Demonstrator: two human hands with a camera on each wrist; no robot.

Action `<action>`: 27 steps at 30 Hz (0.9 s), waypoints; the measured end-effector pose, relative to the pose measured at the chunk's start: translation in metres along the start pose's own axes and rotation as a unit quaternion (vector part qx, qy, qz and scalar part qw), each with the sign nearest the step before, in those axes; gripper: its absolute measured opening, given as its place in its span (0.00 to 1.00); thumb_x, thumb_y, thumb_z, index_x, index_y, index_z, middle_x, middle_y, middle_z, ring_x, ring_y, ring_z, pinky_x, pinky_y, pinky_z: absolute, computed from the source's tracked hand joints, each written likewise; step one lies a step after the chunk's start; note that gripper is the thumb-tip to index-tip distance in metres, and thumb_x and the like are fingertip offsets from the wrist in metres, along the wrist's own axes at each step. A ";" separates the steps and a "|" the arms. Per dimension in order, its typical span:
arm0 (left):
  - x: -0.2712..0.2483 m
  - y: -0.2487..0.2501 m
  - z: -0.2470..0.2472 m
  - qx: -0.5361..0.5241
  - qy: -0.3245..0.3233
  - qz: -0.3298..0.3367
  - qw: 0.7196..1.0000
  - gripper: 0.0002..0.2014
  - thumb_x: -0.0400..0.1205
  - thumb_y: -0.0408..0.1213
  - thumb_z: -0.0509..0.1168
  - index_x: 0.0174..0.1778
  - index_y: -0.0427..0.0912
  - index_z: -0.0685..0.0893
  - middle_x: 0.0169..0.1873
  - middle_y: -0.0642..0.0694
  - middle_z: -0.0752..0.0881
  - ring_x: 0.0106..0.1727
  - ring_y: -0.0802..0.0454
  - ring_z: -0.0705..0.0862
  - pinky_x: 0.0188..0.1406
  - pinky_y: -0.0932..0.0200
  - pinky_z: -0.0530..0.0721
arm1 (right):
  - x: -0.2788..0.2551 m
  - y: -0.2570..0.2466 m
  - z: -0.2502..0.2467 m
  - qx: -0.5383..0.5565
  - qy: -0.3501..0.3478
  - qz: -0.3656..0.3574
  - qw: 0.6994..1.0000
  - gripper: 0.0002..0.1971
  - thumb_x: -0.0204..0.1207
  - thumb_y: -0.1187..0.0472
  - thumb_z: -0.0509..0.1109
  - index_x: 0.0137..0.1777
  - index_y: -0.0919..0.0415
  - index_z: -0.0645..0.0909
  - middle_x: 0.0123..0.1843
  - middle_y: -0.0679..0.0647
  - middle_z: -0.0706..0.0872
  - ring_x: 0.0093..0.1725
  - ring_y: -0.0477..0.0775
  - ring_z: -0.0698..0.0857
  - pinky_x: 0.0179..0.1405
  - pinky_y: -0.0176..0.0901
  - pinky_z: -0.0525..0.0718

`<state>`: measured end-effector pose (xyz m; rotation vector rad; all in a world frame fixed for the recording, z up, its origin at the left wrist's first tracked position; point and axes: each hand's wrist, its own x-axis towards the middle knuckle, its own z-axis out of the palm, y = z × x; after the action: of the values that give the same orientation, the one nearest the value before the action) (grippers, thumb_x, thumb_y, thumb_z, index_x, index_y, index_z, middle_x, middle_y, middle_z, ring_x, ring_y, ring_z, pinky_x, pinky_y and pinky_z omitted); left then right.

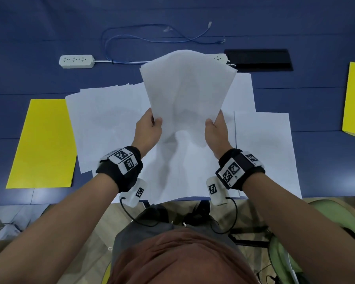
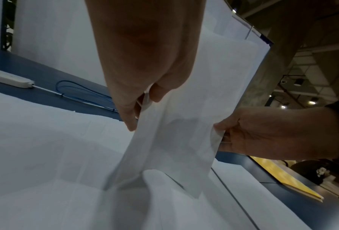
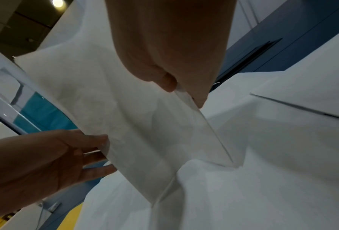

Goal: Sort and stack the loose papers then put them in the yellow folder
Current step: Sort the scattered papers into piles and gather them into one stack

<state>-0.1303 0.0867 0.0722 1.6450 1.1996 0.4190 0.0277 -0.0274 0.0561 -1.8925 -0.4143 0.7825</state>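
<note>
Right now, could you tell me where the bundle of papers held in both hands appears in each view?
Head: held bundle at upper centre, above the loose sheets.
Left wrist: held bundle at centre, running down from the top right.
Right wrist: held bundle at centre-left.
Shared landmark: right hand pinching its edge.

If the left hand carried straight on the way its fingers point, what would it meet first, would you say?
Probably the blue cable on the table, past the loose papers; the left hand grips the raised sheaf. Depth is unclear.

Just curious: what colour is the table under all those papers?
Dark blue table, seen best in the head view.
</note>
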 end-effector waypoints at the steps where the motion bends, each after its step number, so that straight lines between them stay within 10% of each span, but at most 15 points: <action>1: -0.001 -0.002 0.001 0.005 -0.004 -0.005 1.000 0.15 0.87 0.34 0.55 0.66 0.49 0.80 0.57 0.49 0.87 0.59 0.46 0.84 0.59 0.53 0.83 | -0.002 0.001 -0.001 -0.002 -0.001 0.002 1.000 0.26 0.84 0.67 0.52 0.82 0.59 0.61 0.65 0.51 0.81 0.55 0.48 0.83 0.51 0.28 0.76; 8: -0.004 -0.002 -0.002 0.004 0.020 0.011 1.000 0.12 0.88 0.35 0.55 0.62 0.47 0.80 0.56 0.44 0.87 0.55 0.46 0.84 0.58 0.51 0.82 | -0.005 -0.005 -0.009 -0.008 0.025 -0.031 0.999 0.24 0.85 0.69 0.51 0.81 0.62 0.62 0.56 0.58 0.83 0.40 0.51 0.80 0.36 0.30 0.77; 14: -0.004 0.001 -0.001 0.038 0.015 0.012 0.999 0.12 0.88 0.35 0.54 0.60 0.43 0.82 0.52 0.43 0.87 0.51 0.45 0.83 0.53 0.53 0.82 | -0.002 -0.001 -0.015 -0.036 0.037 -0.040 0.998 0.14 0.82 0.68 0.54 0.63 0.61 0.75 0.48 0.46 0.81 0.43 0.44 0.78 0.49 0.37 0.75; 21: 0.016 0.021 0.012 0.073 -0.004 0.080 0.994 0.07 0.84 0.36 0.60 0.47 0.35 0.79 0.43 0.38 0.85 0.44 0.36 0.84 0.48 0.42 0.88 | 0.015 -0.003 -0.065 -0.083 0.078 -0.085 0.990 0.14 0.81 0.69 0.55 0.37 0.50 0.63 0.33 0.45 0.67 0.29 0.41 0.66 0.32 0.30 0.69; 27: 0.018 0.035 0.060 0.108 -0.050 0.071 0.990 0.09 0.82 0.32 0.60 0.37 0.33 0.72 0.35 0.43 0.77 0.37 0.35 0.82 0.45 0.36 0.88 | 0.018 0.014 -0.108 -0.091 0.110 -0.036 0.989 0.10 0.79 0.71 0.54 0.55 0.64 0.73 0.39 0.47 0.75 0.34 0.41 0.71 0.37 0.30 0.73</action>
<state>-0.0601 0.0712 0.0726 1.9227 1.0862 0.2985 0.1130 -0.0960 0.0680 -2.0956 -0.4244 0.4937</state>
